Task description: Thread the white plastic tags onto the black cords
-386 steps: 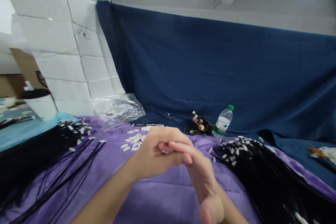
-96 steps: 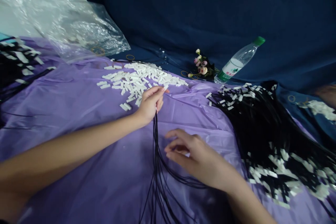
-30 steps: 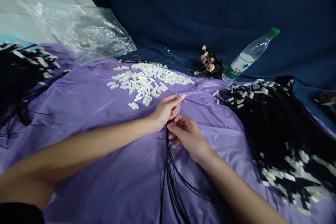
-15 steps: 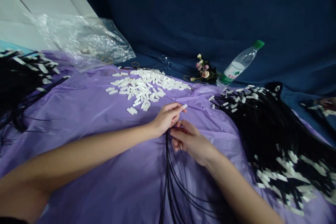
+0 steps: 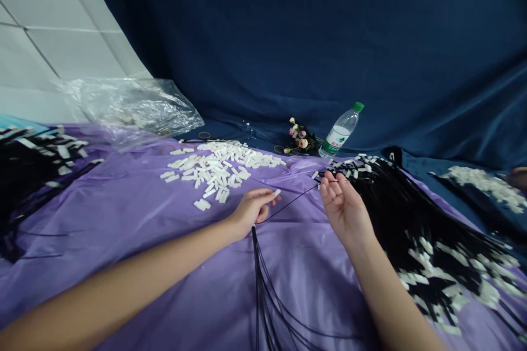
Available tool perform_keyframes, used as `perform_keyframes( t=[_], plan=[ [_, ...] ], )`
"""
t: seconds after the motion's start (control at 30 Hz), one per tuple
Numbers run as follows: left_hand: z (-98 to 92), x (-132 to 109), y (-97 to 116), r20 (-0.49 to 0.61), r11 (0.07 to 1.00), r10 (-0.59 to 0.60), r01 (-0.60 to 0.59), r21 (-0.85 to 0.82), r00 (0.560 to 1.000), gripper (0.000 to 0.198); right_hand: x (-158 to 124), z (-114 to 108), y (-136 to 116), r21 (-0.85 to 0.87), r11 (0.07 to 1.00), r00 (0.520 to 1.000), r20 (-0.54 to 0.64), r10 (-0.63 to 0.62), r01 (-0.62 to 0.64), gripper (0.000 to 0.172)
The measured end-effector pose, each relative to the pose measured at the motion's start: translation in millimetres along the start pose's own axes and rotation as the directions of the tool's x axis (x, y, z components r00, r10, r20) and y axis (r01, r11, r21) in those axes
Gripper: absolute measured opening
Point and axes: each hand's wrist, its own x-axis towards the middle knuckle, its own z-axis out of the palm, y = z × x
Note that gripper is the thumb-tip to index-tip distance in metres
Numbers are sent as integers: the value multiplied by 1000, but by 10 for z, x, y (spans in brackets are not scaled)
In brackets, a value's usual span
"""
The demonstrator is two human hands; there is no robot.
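My left hand is closed around a bunch of thin black cords, whose loose lengths hang down over the purple cloth. A small white strip sticks out between its thumb and forefinger. Over to the right, my right hand is raised with its palm partly turned up. Its fingertips pinch a single black cord, which runs taut back to my left hand. Beyond my left hand lies a loose pile of white strips.
A large heap of black cords with white tabs lies at right, another heap at far left. Behind are a clear plastic bag, flowers and a green-capped bottle. Someone's hand shows at the right edge, near more white pieces.
My right hand has moved away from my left, up and to the right, drawing one cord out straight. My left hand still holds the bunch and the white strip. The view has tilted upward.
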Motion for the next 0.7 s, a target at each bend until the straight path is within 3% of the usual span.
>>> perform_keyframes(
  t=[0.13,0.33,0.43,0.5,0.57,0.63,0.7],
  plan=[
    [-32,1,-18,1,1000,-1,1,17,1000,28,69,-25,108,-75,982,982,-69,-177,172,35],
    [-20,-22,17,40,999,-2,1,37,999,21,-6,-3,115,-116,983,982,-110,-155,143,39],
    [-12,-21,31,51,998,-12,9,59,999,20,-56,-36,133,-297,932,974,-23,-226,209,35],
    [-13,-14,27,53,998,-16,13,56,998,19,-82,-68,170,-494,801,939,111,-326,337,28],
    [-16,-7,17,63,999,-16,13,51,998,18,-107,-91,221,-656,594,883,293,-367,465,23],
    [-19,-3,9,80,999,-15,11,44,997,17,-132,-92,282,-733,418,843,441,-308,537,20],
    [-19,-2,9,94,999,-19,15,41,995,16,-158,-76,347,-763,334,833,506,-222,553,15]
  ],
)
